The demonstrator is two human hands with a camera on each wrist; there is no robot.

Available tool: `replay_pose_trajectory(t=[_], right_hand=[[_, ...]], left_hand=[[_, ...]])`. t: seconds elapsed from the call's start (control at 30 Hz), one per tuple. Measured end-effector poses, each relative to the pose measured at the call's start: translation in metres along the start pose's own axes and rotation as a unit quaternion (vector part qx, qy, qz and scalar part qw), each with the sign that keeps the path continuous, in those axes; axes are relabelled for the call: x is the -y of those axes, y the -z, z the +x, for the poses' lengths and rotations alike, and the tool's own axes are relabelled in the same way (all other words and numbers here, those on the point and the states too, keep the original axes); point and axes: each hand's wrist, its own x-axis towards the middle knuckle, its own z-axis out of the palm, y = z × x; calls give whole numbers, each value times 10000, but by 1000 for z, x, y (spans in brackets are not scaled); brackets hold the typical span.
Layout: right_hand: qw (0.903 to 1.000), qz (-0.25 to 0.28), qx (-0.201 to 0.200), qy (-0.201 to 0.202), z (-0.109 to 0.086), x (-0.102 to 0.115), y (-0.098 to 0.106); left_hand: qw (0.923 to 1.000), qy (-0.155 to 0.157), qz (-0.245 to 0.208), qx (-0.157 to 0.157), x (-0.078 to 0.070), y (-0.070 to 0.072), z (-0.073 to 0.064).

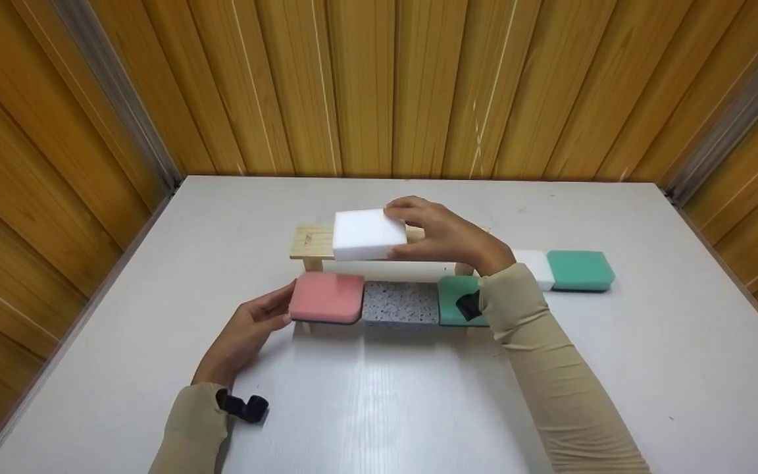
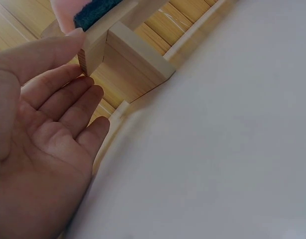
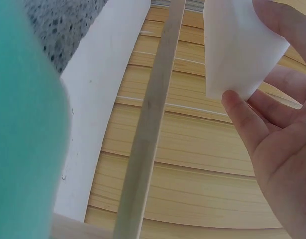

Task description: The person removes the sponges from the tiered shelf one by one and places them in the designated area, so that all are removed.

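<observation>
My right hand (image 1: 445, 234) grips a white block sponge (image 1: 366, 234) by its right end, thumb at the front and fingers at the back. The sponge is over the left part of the rear wooden plank (image 1: 311, 241); a gap between sponge and plank (image 3: 153, 109) shows in the right wrist view. My left hand (image 1: 247, 332) pinches the left end of the front plank (image 2: 95, 47) of the wooden rack between thumb and fingers. On that front plank sit a pink sponge (image 1: 328, 296), a grey speckled block (image 1: 401, 303) and a green sponge (image 1: 458, 293), partly behind my right sleeve.
Right of the rack, another white sponge (image 1: 533, 266) and another green sponge (image 1: 580, 268) lie side by side on the white table (image 1: 366, 408). Wood-patterned walls (image 1: 379, 92) stand behind and at both sides. A rack leg (image 2: 138, 64) shows in the left wrist view.
</observation>
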Motion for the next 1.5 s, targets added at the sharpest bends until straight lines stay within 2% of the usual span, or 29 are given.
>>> replay_pose_trajectory(t=[0.5,0.77,1.0,1.23,1.5], right_hand=[[9998,-114,-34,-130,-21,-8,11],[9994,-139,-109,-286,-33,-12,17],[9986,-256,-189,-412,-44,-18,21],[9980,-219,-365,-474,-54,-23,25],[9983,-282,-495,-139,-62,-33,27]], left_hand=[[9997,-141,-204,32,3,1,0],[10000,-33,-30,-67,1,0,-1],[10000,-71,-23,-31,0,1,-3],[9998,39,199,-39,-1,4,-4],[10000,-51,-13,-19,0,6,-7]])
